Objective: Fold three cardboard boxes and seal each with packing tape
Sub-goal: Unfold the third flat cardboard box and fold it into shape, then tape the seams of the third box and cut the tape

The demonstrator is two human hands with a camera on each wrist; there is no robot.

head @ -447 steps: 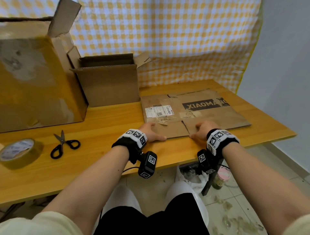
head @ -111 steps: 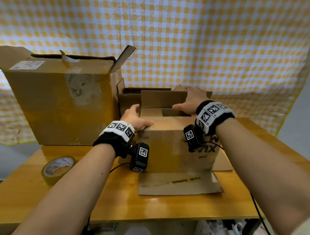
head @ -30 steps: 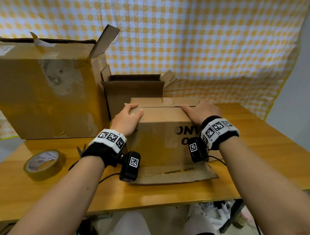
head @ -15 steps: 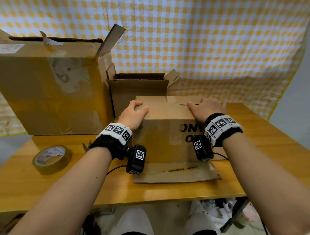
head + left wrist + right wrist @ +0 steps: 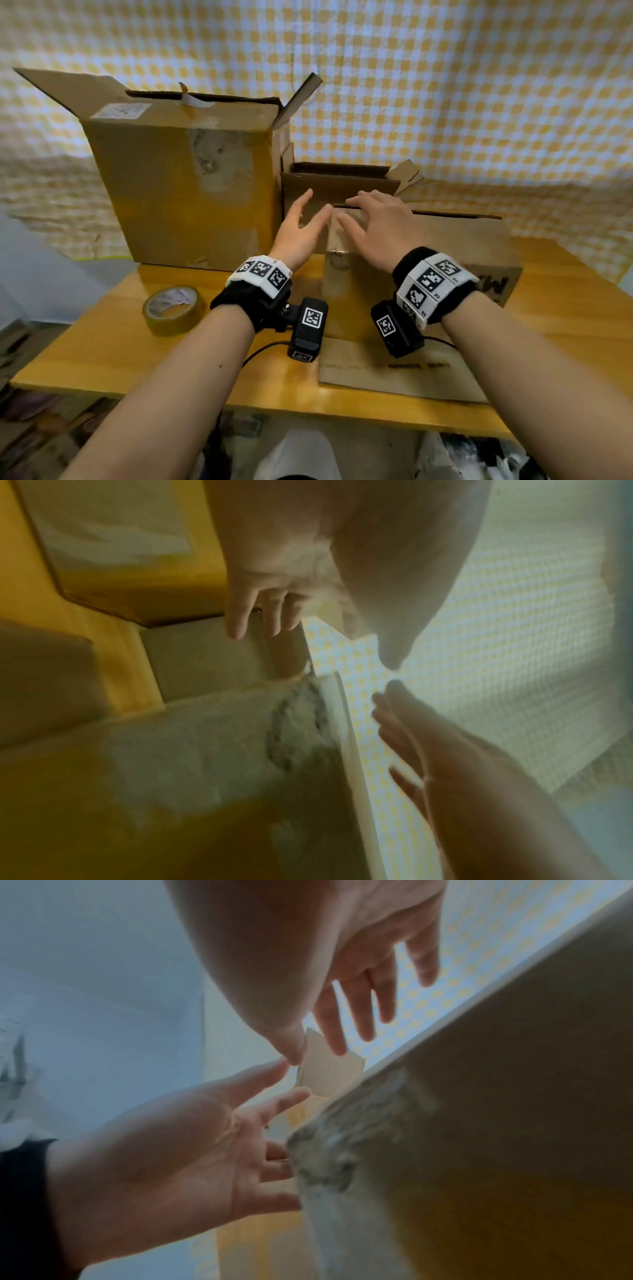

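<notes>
The nearest cardboard box stands on the wooden tabletop, a little right of the middle. It is plain brown board with a torn, greyish patch where a label or tape was pulled off near its front left corner, and dark printed letters partly hidden behind the right wrist. One long bottom flap lies flat on the tabletop toward the person, with a line of small print on it. The top edge shows as a dark line; whether the top flaps lie fully shut cannot be told.

The left hand hovers at the box's upper left corner, its grip wide open, fingers straight and spread, holding nothing. The right hand is over the top left part of the box with its grip open too, fingers extended; whether they touch the board is unclear.

Behind it stands a smaller open box with flaps raised, and to the left a tall box with open flaps and pale scuffed marks. A roll of packing tape lies flat on the tabletop left of the left wrist. A yellow checked cloth hangs behind.
</notes>
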